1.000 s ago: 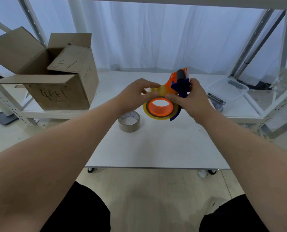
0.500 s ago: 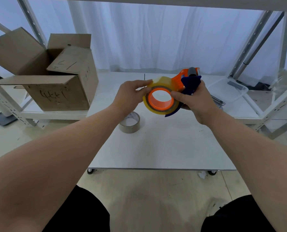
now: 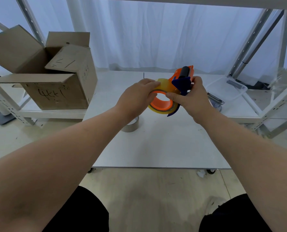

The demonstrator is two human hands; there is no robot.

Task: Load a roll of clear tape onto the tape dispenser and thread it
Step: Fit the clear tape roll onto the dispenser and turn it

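1. Roll: clear tape with a yellowish tint, seated on the dispenser's orange hub. Held in the air over the counter's middle, nearer the far edge; not touching the counter.
2. Dispenser: orange body, blue guard, black roller at top. It leans away from the person, roller end up and toward the far-right corner.
3. L hand: fingers curled over the roll's upper-left rim, clamped on it.
4. R hand: wrapped round the dispenser from the right, fingers closed on the body below the blue guard. Thumb tip is at the hub's inner edge.
5. Spare roll: brownish, lying flat on the counter under the L wrist, partly hidden by it.
6. Counter: white top on castors.
7. Box: cardboard, flaps open, pen marks on the front. Sits on a low shelf past the counter's left edge.
8. Tub: clear plastic, on a low shelf past the counter's right edge. A metal item lies just beside it; can't tell what it is.
9. Curtain: white, behind the far edge.
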